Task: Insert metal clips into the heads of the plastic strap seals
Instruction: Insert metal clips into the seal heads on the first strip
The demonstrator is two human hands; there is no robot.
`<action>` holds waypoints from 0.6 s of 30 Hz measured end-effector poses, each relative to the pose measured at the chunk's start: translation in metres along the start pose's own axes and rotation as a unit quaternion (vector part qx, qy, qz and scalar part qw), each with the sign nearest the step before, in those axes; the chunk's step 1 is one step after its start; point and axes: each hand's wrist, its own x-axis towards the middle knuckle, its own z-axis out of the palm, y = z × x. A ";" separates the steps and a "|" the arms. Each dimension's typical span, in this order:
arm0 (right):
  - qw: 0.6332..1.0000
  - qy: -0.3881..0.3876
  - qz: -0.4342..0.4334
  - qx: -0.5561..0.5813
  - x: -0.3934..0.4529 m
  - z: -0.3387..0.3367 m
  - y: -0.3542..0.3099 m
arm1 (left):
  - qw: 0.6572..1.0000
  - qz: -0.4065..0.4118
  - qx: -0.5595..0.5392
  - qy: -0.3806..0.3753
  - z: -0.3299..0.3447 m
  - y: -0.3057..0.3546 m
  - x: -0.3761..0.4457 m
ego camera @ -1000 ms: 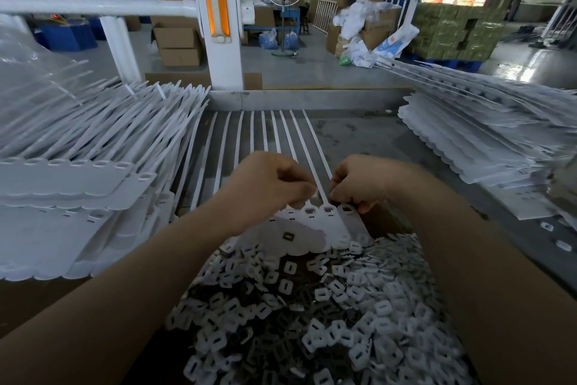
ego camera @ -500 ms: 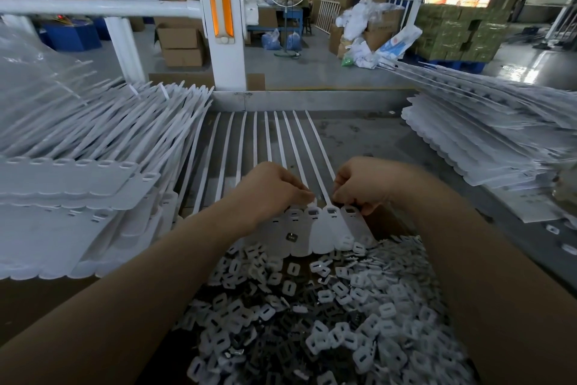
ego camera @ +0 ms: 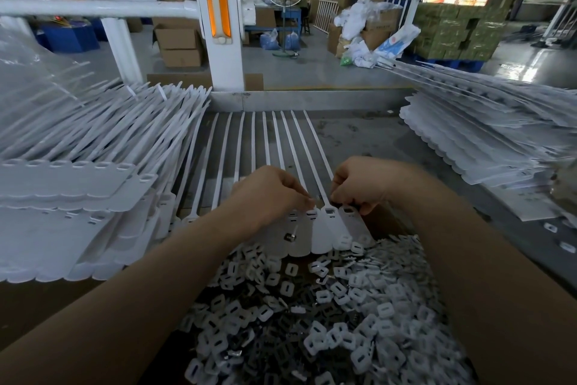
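I see my left hand (ego camera: 268, 194) pinching a tiny clip (ego camera: 313, 197) mid-frame. My right hand (ego camera: 359, 184) grips a seal (ego camera: 349, 222) beside it, above the parts pile (ego camera: 312, 316).

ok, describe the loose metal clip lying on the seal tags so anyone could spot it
Start at the fanned row of white strap seals under both hands. Just below the left hand, one small dark metal clip lies alone on a white tag, above the heap of clips.

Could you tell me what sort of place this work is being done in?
Most likely a factory assembly bench: stacked white strap seals beside it, a heap of small clips and caps in front, and cardboard boxes on the open floor behind.
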 end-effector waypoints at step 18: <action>1.000 -0.001 0.000 0.006 -0.002 0.001 -0.004 | 0.999 -0.003 -0.021 -0.026 -0.008 -0.001 -0.001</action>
